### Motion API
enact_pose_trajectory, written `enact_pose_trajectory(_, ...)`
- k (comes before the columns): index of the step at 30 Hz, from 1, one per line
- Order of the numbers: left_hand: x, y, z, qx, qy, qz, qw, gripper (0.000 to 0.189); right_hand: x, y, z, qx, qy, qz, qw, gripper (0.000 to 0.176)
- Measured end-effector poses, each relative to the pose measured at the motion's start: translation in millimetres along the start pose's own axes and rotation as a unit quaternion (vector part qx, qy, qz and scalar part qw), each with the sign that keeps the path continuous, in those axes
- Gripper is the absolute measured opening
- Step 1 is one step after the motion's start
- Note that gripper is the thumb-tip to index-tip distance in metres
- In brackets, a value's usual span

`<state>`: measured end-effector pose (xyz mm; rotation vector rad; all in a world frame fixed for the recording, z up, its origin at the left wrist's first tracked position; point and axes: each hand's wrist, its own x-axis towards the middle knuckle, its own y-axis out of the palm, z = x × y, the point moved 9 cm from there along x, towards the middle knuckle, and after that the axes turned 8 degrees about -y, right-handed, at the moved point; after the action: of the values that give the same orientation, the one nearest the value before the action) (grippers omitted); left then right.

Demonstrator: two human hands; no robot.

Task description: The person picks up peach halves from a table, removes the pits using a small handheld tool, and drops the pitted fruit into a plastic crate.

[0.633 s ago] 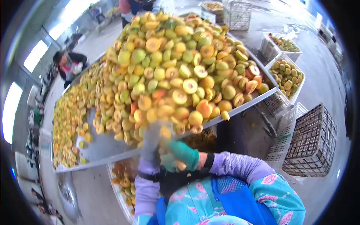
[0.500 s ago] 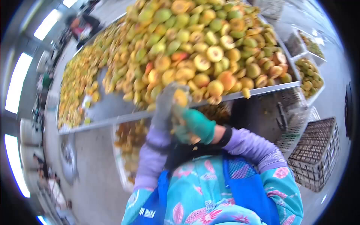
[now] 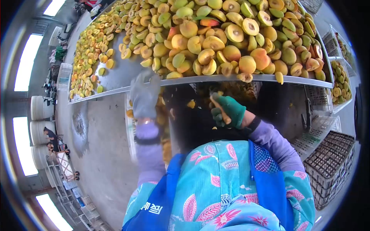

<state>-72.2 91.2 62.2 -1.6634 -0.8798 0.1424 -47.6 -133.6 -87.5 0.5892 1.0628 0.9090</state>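
Note:
My left hand [image 3: 145, 94], in a grey glove, is at the near edge of a metal-rimmed table [image 3: 127, 87]. Its fingers stretch forward and look apart, with no fruit visible in them, though motion blurs it. My right hand [image 3: 232, 109], in a green glove, is wrapped round the wooden handle of a small tool [image 3: 220, 107] that looks like a knife; its tip is hard to make out. Beyond both hands lies a heap of yellow-green stone fruit [image 3: 206, 56], like apricots or small peaches, many halved with brown centres showing.
Below the table edge are fruit pieces [image 3: 191, 104] and a pale-sided container [image 3: 130, 131]. Plastic crates [image 3: 329, 165] stand at my right, with fruit-filled crates [image 3: 341, 84] farther back. White barrels [image 3: 40, 131] line the left wall; a distant person [image 3: 52, 138] is near a cart.
My hands were together, the left holding a yellow fruit against the right. They are now apart, the left farther left and without the fruit. The camera view has shifted too.

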Motion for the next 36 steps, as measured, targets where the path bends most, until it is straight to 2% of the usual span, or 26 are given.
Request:
enact_pose_trajectory(2, 28.7, 22.7, -48.8, -0.108, 0.039, 0.05, 0.992, 0.042, -1.5, 14.7, 6.7, -0.074, -0.036, -0.037, 0.996, 0.042)
enact_pose_trajectory(5, 50.1, 93.9, -73.1, 0.051, 0.138, 0.17, 0.974, 0.042, -13.0, 21.5, 37.8, -0.161, -0.11, -0.103, 0.975, 0.043)
enact_pose_trajectory(6, 57.2, 95.2, -70.0, -0.03, 0.102, 0.194, 0.975, 0.042, -13.6, 18.9, 56.7, -0.232, -0.198, -0.121, 0.945, 0.042)
enact_pose_trajectory(8, 64.8, 86.4, -50.5, -0.181, 0.02, 0.243, 0.953, 0.042, -16.5, 19.3, 82.7, -0.364, -0.353, -0.152, 0.848, 0.04)
enact_pose_trajectory(9, 57.1, 78.4, -42.0, -0.281, -0.08, 0.308, 0.905, 0.043, -20.0, 28.8, 93.0, -0.413, -0.383, -0.163, 0.81, 0.04)
enact_pose_trajectory(11, 32.9, 55.1, -56.3, -0.485, -0.088, 0.258, 0.831, 0.041, -25.9, 58.9, 107.5, -0.509, -0.426, -0.176, 0.727, 0.04)
enact_pose_trajectory(12, 21.2, 45.8, -60.3, -0.58, -0.094, 0.224, 0.777, 0.04, -19.3, 67.8, 104.2, -0.527, -0.422, -0.168, 0.718, 0.04)
enact_pose_trajectory(13, 8.9, 53.8, -63.1, -0.671, -0.164, 0.27, 0.671, 0.032, -12.9, 76.8, 101.9, -0.546, -0.419, -0.16, 0.708, 0.039)
enact_pose_trajectory(16, -14.8, 87.3, -61.4, -0.815, -0.202, 0.29, 0.459, 0.033, 4.7, 77.6, 94.8, -0.588, -0.393, -0.161, 0.688, 0.036)
enact_pose_trajectory(17, -10.5, 72.1, -67.2, -0.644, -0.049, 0.251, 0.721, 0.038, 2.5, 75.8, 94.8, -0.58, -0.399, -0.167, 0.69, 0.036)
enact_pose_trajectory(18, -10.2, 54.3, -73.0, -0.4, 0.063, 0.127, 0.906, 0.042, 0.2, 73.5, 94.4, -0.572, -0.404, -0.173, 0.693, 0.036)
enact_pose_trajectory(20, -14.4, 62.5, -75.0, -0.49, -0.02, 0.139, 0.86, 0.041, -1.0, 69.4, 90.4, -0.566, -0.432, -0.169, 0.682, 0.036)
enact_pose_trajectory(23, -19.8, 75.6, -79.5, -0.639, -0.131, 0.166, 0.74, 0.032, -12.3, 74.2, 91.1, -0.569, -0.483, -0.149, 0.649, 0.038)
enact_pose_trajectory(25, -22.2, 79.9, -81.6, -0.683, -0.147, 0.163, 0.697, 0.03, -10.6, 70.5, 89.2, -0.541, -0.471, -0.157, 0.679, 0.041)
enact_pose_trajectory(27, -23.8, 79.2, -81.6, -0.689, -0.139, 0.131, 0.699, 0.025, 3.3, 56.6, 77.8, -0.472, -0.403, -0.193, 0.76, 0.044)
enact_pose_trajectory(30, -31.5, 72.2, -96.9, -0.705, -0.154, 0.132, 0.68, 0.025, -1.2, 55.3, 83.4, -0.437, -0.411, -0.156, 0.785, 0.048)
enact_pose_trajectory(33, -28.1, 73.1, -100.5, -0.583, -0.085, 0.097, 0.802, 0.031, 1.8, 55.8, 85.6, -0.338, -0.469, -0.128, 0.806, 0.05)
enact_pose_trajectory(36, -29.5, 86.5, -102.1, -0.635, -0.131, 0.173, 0.741, 0.044, -12.1, 50.5, 61.1, -0.258, -0.202, -0.157, 0.932, 0.051)
